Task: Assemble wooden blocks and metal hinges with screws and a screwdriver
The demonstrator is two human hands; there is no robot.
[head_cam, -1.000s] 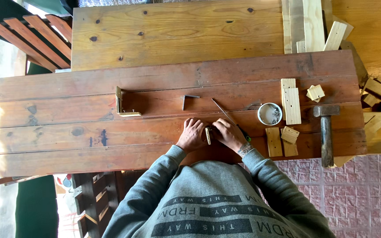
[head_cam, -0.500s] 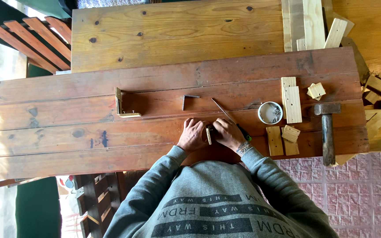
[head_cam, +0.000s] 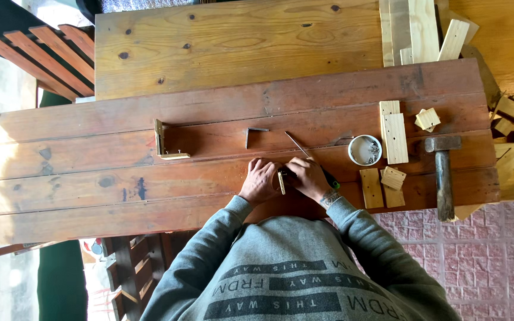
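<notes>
My left hand point(head_cam: 260, 181) and my right hand point(head_cam: 307, 177) meet on the red-brown plank bench point(head_cam: 90, 178), near its front edge. Their fingertips pinch a small brass-coloured bracket point(head_cam: 281, 181) that stands upright between them. A screwdriver lies slanted by the outer edge of my right hand. Its metal shaft point(head_cam: 297, 144) points away from me and its dark green handle point(head_cam: 331, 179) shows beside my wrist. I cannot tell whether the hand touches it. My grey sleeves and sweatshirt fill the bottom of the view.
A larger brass angle bracket point(head_cam: 165, 145) and a bent metal piece point(head_cam: 254, 134) lie to the left. A round tin of screws point(head_cam: 364, 149), several short wood blocks point(head_cam: 394, 138) and a hammer point(head_cam: 444, 172) lie to the right. A pale wooden table point(head_cam: 239, 41) stands behind.
</notes>
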